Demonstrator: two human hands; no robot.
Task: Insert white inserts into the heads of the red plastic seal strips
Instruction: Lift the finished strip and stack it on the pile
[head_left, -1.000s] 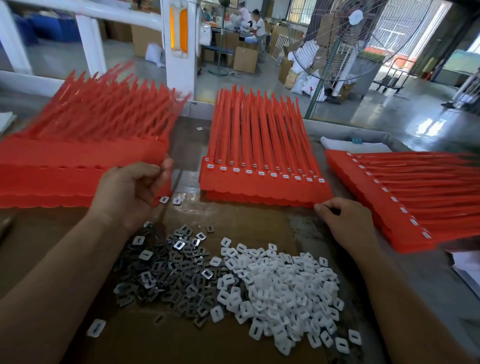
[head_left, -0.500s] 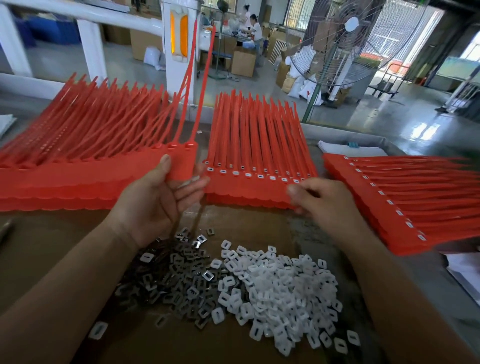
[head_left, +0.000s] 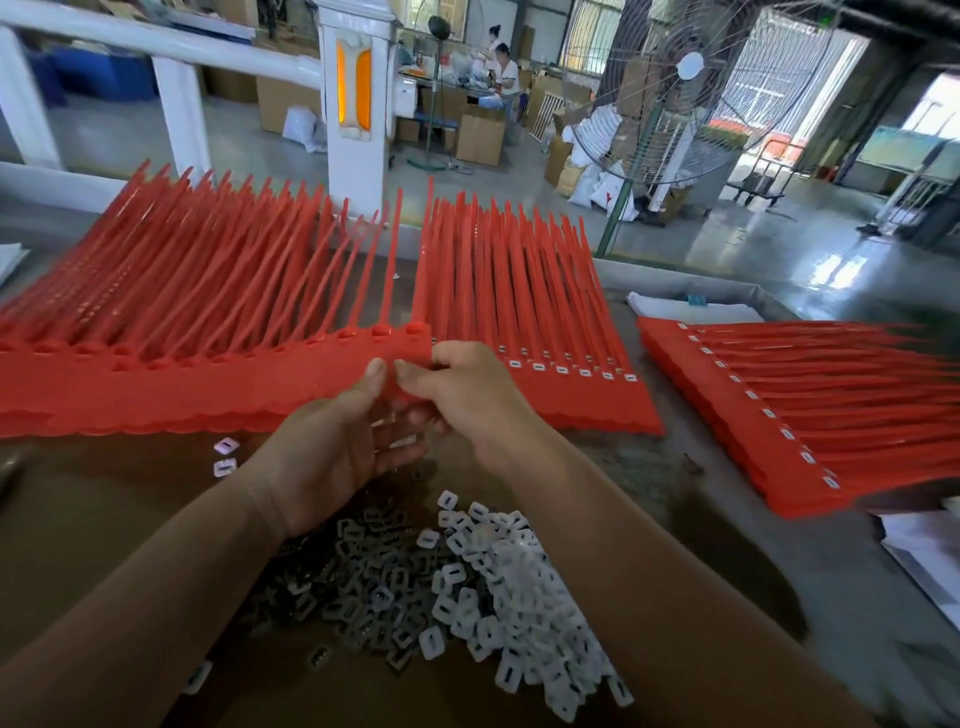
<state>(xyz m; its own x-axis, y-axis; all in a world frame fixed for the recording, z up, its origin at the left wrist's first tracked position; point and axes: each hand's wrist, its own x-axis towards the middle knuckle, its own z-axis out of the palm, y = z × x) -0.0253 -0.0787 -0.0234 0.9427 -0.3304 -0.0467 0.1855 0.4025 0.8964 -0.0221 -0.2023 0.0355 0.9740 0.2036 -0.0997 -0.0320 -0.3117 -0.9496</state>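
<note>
At a factory bench, both my hands hold the right-hand end of the top row of red seal strips (head_left: 311, 366), which lies across the left stack (head_left: 104, 415) with its tails fanned up and away from me. My left hand (head_left: 332, 447) has its thumb pressed on the flat red band and its fingers curled beneath it, a closed pinch. My right hand (head_left: 470, 400) meets it at the same corner, thumb and forefinger nipped tight on the red edge just below the last two strip heads. Whether an insert sits between those fingertips I cannot tell.

The heap of white inserts (head_left: 524, 587) lies on the brown worktop (head_left: 104, 519) under my forearms, touching a heap of darker grey metal clips (head_left: 358, 571) on its left. Two loose white inserts (head_left: 224, 457) sit apart, just in front of the left stack.

A middle stack (head_left: 571, 410) beside my right hand shows small white pieces (head_left: 561, 370) already seated along its row of heads. A right stack (head_left: 831, 431) lies turned, tails pointing right, its heads likewise dotted white.

Beyond the bench stand a white post (head_left: 353, 166) with an orange reflector and a large pedestal fan (head_left: 691, 93). Two workers (head_left: 504, 67) sit among cardboard cartons at the back.
</note>
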